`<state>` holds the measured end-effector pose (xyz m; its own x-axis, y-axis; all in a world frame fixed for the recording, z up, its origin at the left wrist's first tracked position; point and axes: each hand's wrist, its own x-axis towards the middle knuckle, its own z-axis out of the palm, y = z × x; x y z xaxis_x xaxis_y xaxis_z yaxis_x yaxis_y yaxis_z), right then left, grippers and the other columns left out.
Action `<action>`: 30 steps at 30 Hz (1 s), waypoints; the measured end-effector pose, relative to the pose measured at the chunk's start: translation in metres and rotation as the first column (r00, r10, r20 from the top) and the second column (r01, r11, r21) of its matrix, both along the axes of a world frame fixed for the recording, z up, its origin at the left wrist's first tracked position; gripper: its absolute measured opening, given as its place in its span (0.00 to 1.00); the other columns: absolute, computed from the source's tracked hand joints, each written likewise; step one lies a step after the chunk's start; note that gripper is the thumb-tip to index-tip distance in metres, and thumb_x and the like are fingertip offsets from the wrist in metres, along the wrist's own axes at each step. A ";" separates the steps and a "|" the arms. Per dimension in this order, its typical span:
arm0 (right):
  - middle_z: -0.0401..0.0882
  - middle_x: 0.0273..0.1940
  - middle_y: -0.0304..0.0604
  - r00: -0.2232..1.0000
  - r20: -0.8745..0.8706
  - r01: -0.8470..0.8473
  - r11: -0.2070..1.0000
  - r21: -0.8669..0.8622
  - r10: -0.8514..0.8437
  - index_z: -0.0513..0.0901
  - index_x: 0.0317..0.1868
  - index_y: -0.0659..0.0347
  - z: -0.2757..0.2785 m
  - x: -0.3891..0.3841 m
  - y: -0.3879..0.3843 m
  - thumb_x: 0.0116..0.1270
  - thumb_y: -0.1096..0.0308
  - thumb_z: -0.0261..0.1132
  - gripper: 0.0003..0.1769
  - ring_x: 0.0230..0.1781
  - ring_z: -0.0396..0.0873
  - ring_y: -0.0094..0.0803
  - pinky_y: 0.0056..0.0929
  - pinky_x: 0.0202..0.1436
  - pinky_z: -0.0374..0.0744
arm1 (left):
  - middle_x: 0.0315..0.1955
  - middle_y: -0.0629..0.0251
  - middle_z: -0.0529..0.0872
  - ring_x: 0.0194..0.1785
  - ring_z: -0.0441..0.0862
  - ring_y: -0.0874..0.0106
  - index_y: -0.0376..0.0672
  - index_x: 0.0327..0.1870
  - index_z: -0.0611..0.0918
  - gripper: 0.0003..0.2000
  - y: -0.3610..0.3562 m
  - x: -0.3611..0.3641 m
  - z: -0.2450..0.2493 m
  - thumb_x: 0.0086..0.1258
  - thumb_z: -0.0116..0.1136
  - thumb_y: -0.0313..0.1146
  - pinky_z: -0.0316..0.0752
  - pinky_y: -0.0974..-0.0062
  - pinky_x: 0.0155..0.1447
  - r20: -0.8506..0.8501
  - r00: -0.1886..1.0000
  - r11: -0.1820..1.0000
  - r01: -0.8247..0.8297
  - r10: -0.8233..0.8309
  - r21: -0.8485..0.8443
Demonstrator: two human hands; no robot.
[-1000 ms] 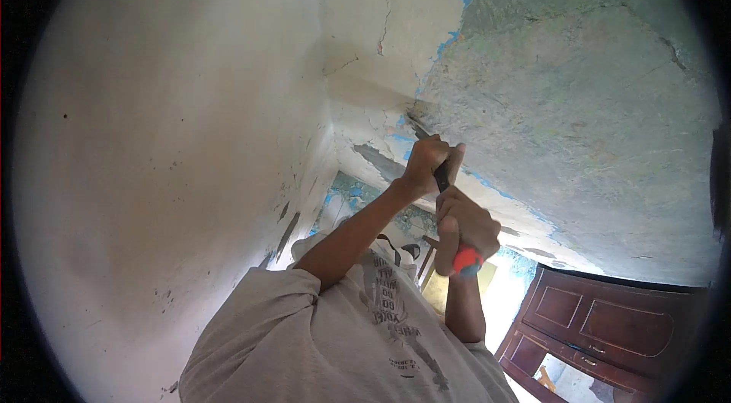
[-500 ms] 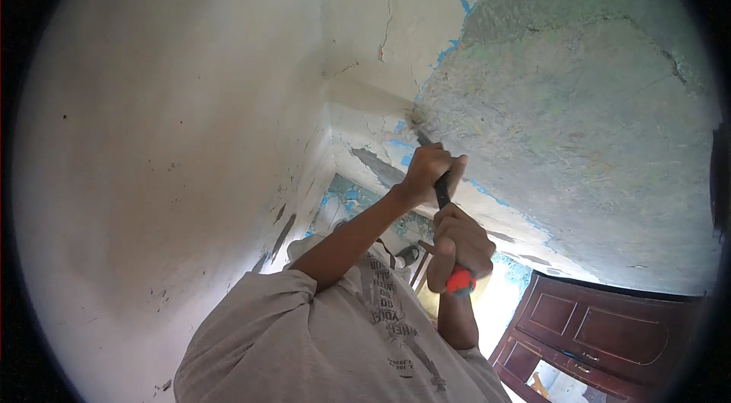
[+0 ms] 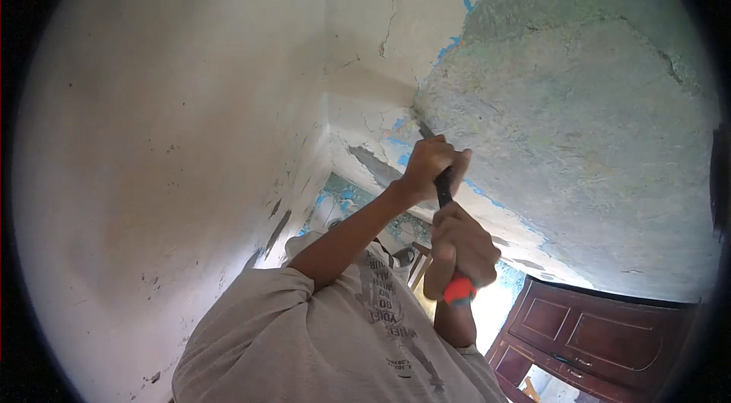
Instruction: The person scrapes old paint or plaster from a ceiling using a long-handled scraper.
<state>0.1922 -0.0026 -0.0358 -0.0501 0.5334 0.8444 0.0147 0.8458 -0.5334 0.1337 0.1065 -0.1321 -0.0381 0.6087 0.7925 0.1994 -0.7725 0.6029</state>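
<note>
Both my hands grip one long, narrow scraper [image 3: 444,188] with a dark shaft and a red handle end. My left hand [image 3: 434,167] is closed around the shaft near the blade. Lower down, my right hand [image 3: 464,247] wraps the handle, its red butt showing below the fist. The blade tip meets the wall at the border between cream paint [image 3: 369,102] and a bare grey-green patch [image 3: 548,129]. Flakes of blue paint [image 3: 398,152] show along that border, beside my left hand. Fingers hide part of the handle.
A cream wall [image 3: 167,136] meets the worked wall at a corner on the left. Cracks run through the paint above. At the lower right stands a dark red-brown wooden cabinet [image 3: 609,334]. A wooden piece [image 3: 419,266] shows below, beyond my shirt.
The scraper and both hands have shifted only slightly. My right hand and the red handle end sit a little lower, and the view has tilted slightly.
</note>
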 end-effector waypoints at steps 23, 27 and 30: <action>0.64 0.13 0.39 0.997 -0.058 0.038 0.996 -0.085 -0.043 0.62 0.17 0.62 -0.017 0.032 0.006 0.78 0.68 0.59 0.28 0.14 0.60 0.28 0.37 0.26 0.65 | 0.11 0.60 0.75 0.17 0.73 0.58 0.43 0.12 0.75 0.21 -0.002 0.006 -0.001 0.68 0.67 0.29 0.71 0.63 0.29 -0.100 0.993 0.996 -0.068 0.062 -0.058; 0.63 0.13 0.39 0.990 -0.130 0.043 0.998 -0.042 -0.048 0.66 0.17 0.63 -0.001 0.022 -0.007 0.78 0.69 0.56 0.26 0.14 0.59 0.28 0.36 0.26 0.64 | 0.11 0.61 0.75 0.16 0.73 0.58 0.45 0.13 0.76 0.20 -0.007 0.008 0.009 0.67 0.68 0.29 0.70 0.63 0.28 -0.148 0.989 0.998 -0.026 0.017 -0.058; 0.62 0.13 0.38 0.992 -0.124 0.002 0.997 -0.077 -0.012 0.66 0.17 0.62 -0.020 0.027 0.003 0.77 0.70 0.55 0.25 0.14 0.57 0.28 0.36 0.26 0.64 | 0.10 0.62 0.75 0.16 0.73 0.59 0.46 0.13 0.77 0.19 0.001 0.006 -0.008 0.66 0.69 0.29 0.70 0.63 0.28 -0.163 0.986 0.997 -0.047 0.037 -0.059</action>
